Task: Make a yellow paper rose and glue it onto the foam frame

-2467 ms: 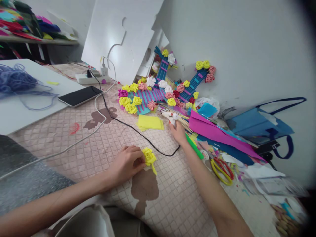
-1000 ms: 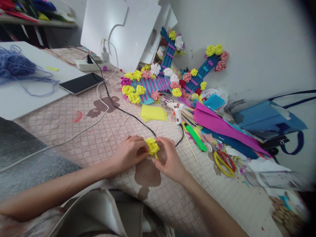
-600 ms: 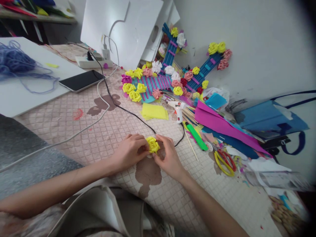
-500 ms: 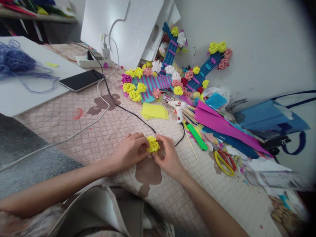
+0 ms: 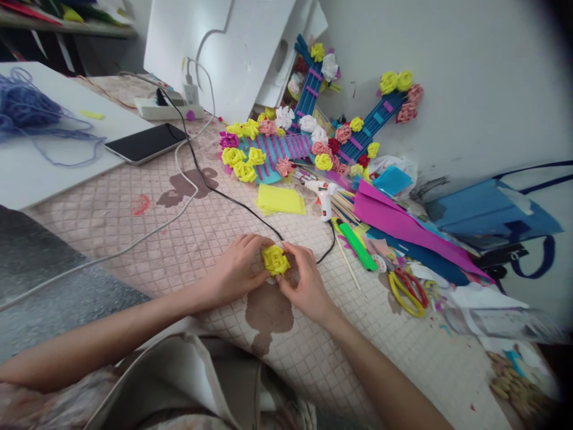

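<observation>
— Why both hands on the yellow paper rose?
— The left hand and right hand each close their grip on it from opposite sides, probably keeping the coil tight, low over the quilted mat's near edge.
— The glue gun?
— Standing beyond, within reach, before the flowered frame at the far edge.

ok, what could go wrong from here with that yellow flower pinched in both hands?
1. The yellow flower is held only by fingertips of the left hand and right hand; a slip may let its rolled layers loosen.
2. The black cord runs right behind the hands to the glue gun; a snag could topple it.
3. The scissors lie beside the right forearm; a sweep might hit them.
</observation>
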